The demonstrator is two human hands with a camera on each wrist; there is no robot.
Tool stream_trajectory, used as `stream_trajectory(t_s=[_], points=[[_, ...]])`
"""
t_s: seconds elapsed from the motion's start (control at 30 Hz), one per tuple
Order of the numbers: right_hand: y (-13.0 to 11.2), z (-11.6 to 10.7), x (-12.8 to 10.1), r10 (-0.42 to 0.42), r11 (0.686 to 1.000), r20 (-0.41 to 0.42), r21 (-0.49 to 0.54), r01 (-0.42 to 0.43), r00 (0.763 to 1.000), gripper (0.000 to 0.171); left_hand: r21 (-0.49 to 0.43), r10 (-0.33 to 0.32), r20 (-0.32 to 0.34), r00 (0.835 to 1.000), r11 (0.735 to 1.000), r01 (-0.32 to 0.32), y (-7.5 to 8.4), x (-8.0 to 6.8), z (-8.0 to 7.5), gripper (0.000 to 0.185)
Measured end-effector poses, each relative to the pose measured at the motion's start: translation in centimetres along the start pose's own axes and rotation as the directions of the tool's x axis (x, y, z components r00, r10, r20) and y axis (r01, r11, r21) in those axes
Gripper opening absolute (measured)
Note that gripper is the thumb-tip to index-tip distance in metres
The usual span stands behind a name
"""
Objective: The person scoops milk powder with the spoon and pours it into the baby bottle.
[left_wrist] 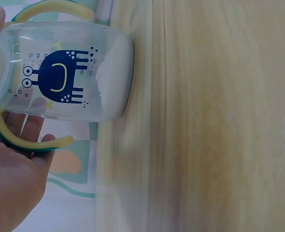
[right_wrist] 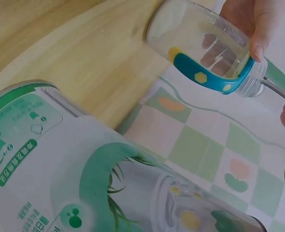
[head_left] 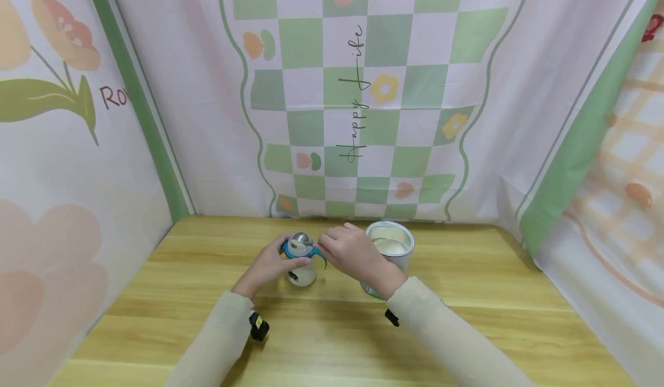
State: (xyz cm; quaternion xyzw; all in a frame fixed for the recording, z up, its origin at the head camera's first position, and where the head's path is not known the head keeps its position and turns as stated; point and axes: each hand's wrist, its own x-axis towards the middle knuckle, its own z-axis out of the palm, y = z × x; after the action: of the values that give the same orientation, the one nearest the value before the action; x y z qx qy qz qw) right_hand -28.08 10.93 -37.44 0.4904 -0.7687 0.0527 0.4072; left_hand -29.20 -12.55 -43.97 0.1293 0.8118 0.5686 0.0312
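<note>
A clear baby bottle [head_left: 302, 274] with blue handles stands on the table, its top uncapped. In the left wrist view the bottle [left_wrist: 60, 77] bears a dark blue cartoon creature and holds white powder at its base. My left hand [head_left: 270, 267] grips it around the neck, thumb in front and fingers behind. Over the bottle's mouth is a metal spoon [right_wrist: 279, 90], whose handle my right hand [head_left: 355, 253] pinches. What lies in the spoon's bowl cannot be made out. Just right of the bottle stands an open can [head_left: 407, 254] containing pale powder, partly hidden by my right wrist.
The wooden table [head_left: 321, 346] meets a patterned cloth backdrop [head_left: 344, 87] behind the bottle and can. Similar cloths hang at the left and right sides. Green and white printing covers the can's side [right_wrist: 50, 159].
</note>
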Motion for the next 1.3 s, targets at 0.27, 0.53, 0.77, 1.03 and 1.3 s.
stream_trajectory(t_s=[0.27,0.53,0.77,1.03,1.3], points=[[-0.16,-0.24,-0.10,-0.057,0.998,0.018,-0.009,0.057,0.998,0.012,-0.022,0.006,0.006,1.000,1.000,-0.006,-0.13,0.00,-0.06,0.073],[-0.20,-0.25,-0.28,-0.143,0.986,0.016,-0.089,0.144,0.990,0.011,-0.008,0.013,0.018,1.000,1.000,-0.013,-0.23,0.06,-0.01,0.075],[-0.28,-0.28,-0.32,-0.150,0.984,0.017,-0.097,0.151,0.988,0.009,-0.002,0.003,0.024,1.000,1.000,-0.003,-0.29,0.11,-0.04,0.077],[-0.28,-0.15,-0.33,-0.137,0.987,0.006,-0.088,0.137,0.990,0.010,-0.003,-0.001,0.021,1.000,1.000,0.001,-0.21,0.05,-0.02,0.076],[-0.12,-0.38,-0.17,-0.144,0.985,-0.033,-0.106,0.140,0.989,0.017,-0.001,-0.001,0.017,1.000,1.000,0.001,-0.07,0.02,-0.04,0.074]])
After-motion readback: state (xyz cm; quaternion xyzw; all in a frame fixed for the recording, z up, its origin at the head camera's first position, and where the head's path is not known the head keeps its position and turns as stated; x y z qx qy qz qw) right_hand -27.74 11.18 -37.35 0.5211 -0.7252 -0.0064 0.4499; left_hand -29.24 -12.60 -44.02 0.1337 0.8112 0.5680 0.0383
